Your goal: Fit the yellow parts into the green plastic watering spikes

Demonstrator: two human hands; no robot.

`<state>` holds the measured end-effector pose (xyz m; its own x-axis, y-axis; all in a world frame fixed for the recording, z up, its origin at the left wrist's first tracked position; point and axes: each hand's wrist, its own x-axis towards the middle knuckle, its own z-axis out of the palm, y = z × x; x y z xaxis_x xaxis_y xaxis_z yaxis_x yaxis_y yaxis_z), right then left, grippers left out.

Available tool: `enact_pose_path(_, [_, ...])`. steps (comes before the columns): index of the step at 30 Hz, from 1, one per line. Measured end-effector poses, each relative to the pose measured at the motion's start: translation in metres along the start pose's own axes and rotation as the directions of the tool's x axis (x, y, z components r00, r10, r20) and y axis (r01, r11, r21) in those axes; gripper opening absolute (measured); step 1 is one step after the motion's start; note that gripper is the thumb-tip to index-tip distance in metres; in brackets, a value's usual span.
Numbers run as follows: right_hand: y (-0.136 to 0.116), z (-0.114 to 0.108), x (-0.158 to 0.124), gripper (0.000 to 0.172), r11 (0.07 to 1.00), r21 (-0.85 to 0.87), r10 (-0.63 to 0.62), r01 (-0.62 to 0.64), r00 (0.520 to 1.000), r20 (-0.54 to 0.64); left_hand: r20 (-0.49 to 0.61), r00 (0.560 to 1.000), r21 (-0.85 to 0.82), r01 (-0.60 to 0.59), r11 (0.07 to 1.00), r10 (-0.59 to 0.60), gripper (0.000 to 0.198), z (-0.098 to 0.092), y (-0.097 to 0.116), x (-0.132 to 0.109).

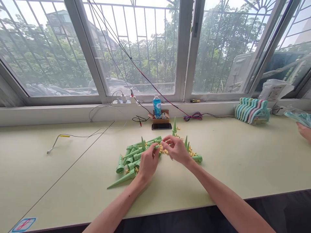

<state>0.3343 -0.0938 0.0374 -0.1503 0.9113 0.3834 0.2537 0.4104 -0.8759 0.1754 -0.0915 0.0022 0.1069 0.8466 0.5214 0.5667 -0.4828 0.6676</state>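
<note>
My left hand (148, 162) is closed around a light green plastic spike (156, 147), and only a small end of it shows between the thumb and fingers. Just to its right, my right hand (177, 149) bends its thumb and fingertips together close to that end. Whatever the right fingertips pinch, if anything, is too small to make out. Green tapered plastic spikes with wide collars (132, 157) lie heaped left of and behind the left hand. Small yellow plastic pieces (191, 152) are scattered behind and beside the right hand.
A blue-liquid bottle (157, 108) stands in a small cardboard box (165, 119), with a phone (161, 126) in front. Cables (194, 116) run along the windowsill side. Pastel plastic hangers (252, 111) stand at right. Another person's hand (304, 131) holds a wrapped package (299, 117) at the right edge.
</note>
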Motion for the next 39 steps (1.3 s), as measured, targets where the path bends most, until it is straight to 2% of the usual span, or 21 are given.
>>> enact_pose_path(4, [0.005,0.003,0.001,0.021,0.983,-0.159,-0.102,0.088,0.992,-0.080,-0.013,0.992,-0.277,0.121,0.953,-0.129,0.031,-0.001,0.007,0.004])
enact_pose_path(7, [0.008,0.005,0.002,0.022,0.959,-0.249,-0.150,0.138,0.988,-0.029,0.051,0.971,-0.480,0.231,0.846,-0.236,0.039,-0.002,0.009,0.007])
enact_pose_path(10, [0.009,0.006,0.001,0.031,0.952,-0.260,-0.159,0.164,0.986,0.041,0.127,0.943,-0.578,0.323,0.750,-0.308,0.046,-0.005,0.011,0.009])
enact_pose_path(19, [0.012,0.009,-0.001,0.032,0.917,-0.329,-0.187,0.225,0.972,0.143,0.115,0.918,-0.629,0.363,0.687,-0.380,0.055,-0.009,0.018,0.009])
enact_pose_path(25, [0.014,0.010,0.001,0.024,0.930,-0.309,-0.159,0.199,0.976,0.152,0.106,0.937,-0.612,0.325,0.721,-0.333,0.046,-0.008,0.018,0.008])
enact_pose_path(29, [0.014,0.009,0.002,0.028,0.950,-0.263,-0.124,0.171,0.975,0.186,0.084,0.948,-0.586,0.296,0.754,-0.306,0.041,-0.007,0.017,0.008])
enact_pose_path(32, [0.013,0.005,0.003,0.033,0.947,-0.251,-0.141,0.200,0.962,0.234,0.050,0.949,-0.549,0.287,0.785,-0.312,0.038,-0.008,0.017,0.008])
enact_pose_path(35, [0.013,0.002,0.005,0.038,0.925,-0.309,-0.171,0.220,0.969,0.180,0.017,0.946,-0.522,0.285,0.804,-0.324,0.037,-0.008,0.017,0.007])
enact_pose_path(39, [0.018,0.001,0.006,0.023,0.877,-0.450,-0.160,0.168,0.986,0.057,0.013,0.938,-0.514,0.304,0.802,-0.347,0.036,-0.008,0.015,0.006])
